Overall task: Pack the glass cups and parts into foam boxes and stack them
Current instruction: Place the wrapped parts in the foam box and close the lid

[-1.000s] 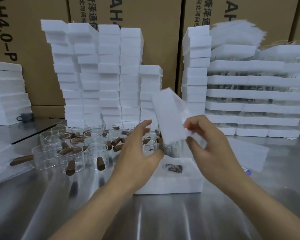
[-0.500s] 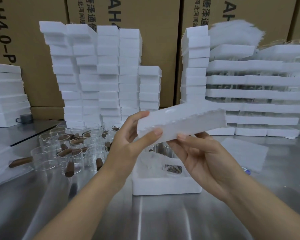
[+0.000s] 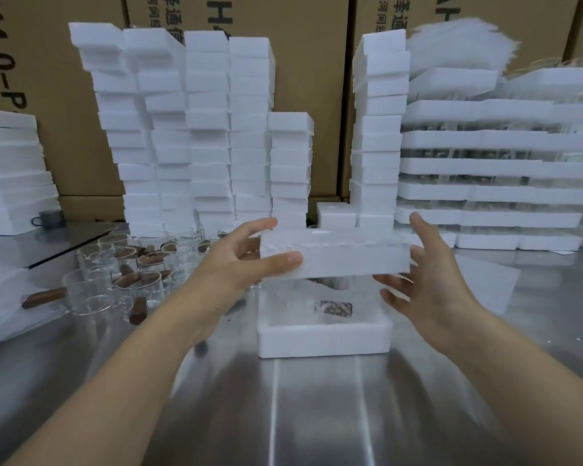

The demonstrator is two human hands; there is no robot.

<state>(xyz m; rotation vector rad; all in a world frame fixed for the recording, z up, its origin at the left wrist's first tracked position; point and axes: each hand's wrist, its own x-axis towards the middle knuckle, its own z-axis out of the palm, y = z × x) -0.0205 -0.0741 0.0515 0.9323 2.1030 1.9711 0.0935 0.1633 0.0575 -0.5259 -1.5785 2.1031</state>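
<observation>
A white foam lid hovers level above an open foam box on the steel table. My left hand grips the lid's left end, thumb on the front face and fingers over the top. My right hand is at the lid's right end with fingers spread straight, supporting it from below and the side. Inside the box a glass cup and a small dark packet show under the lid. Several glass cups with brown wooden handles stand in a cluster to the left.
Tall stacks of closed foam boxes rise behind the cups, with another column at centre right. Layered foam trays fill the right. Flat foam sheets sit far left. Cardboard cartons form the back wall.
The foam lid has swung from tilted to level and come down over the open box. My right hand has slid to the lid's right end and opened.
</observation>
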